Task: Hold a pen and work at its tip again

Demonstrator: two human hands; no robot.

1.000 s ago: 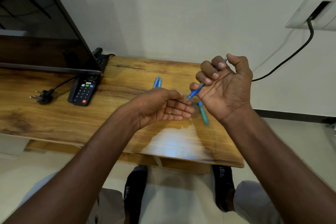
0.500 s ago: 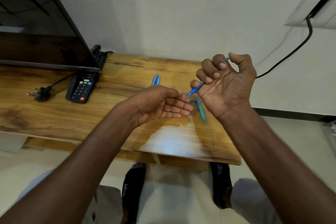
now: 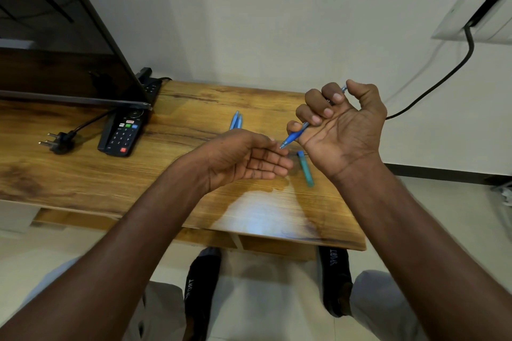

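Right hand (image 3: 342,130) fisted round the pen (image 3: 295,136), tip angled down at my left hand (image 3: 243,159), which lay palm-up, fingers straight and together, holding nothing. I judged it offered as a surface for the tip. Cap (image 3: 305,168) lay on the table (image 3: 166,174) beneath.

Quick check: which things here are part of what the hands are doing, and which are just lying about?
In hand:
right hand gripping blue pen
left hand, open at the pen tip

Lying about:
teal cap
two blue pens
remote
loose plug
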